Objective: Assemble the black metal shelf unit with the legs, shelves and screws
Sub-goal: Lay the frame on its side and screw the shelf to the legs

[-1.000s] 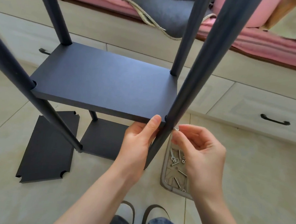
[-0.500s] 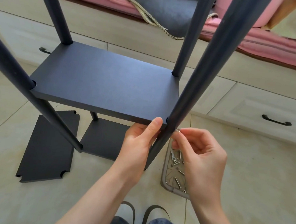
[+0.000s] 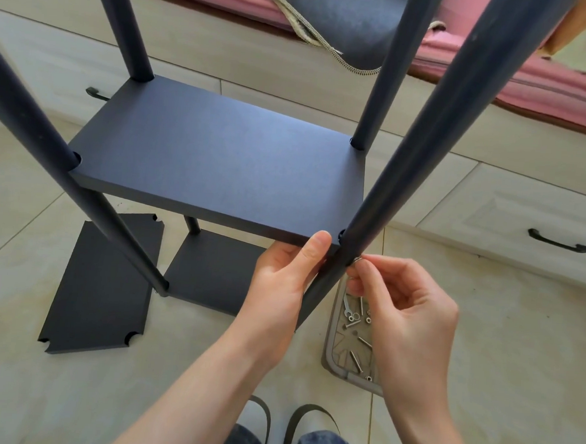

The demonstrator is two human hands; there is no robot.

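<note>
Four legs, three shelves, one fitted, left hand gripping its corner from below, right hand pinching a screw at the near leg

No readable text, labels, brand marks, numbers or signs appear anywhere in view. The shelf, the legs and the tray of screws all show plain, unmarked surfaces.

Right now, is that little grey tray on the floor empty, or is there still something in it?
Not empty. The grey tray holds several loose silver screws and small rings, scattered across its bottom beside the right hand.
</note>
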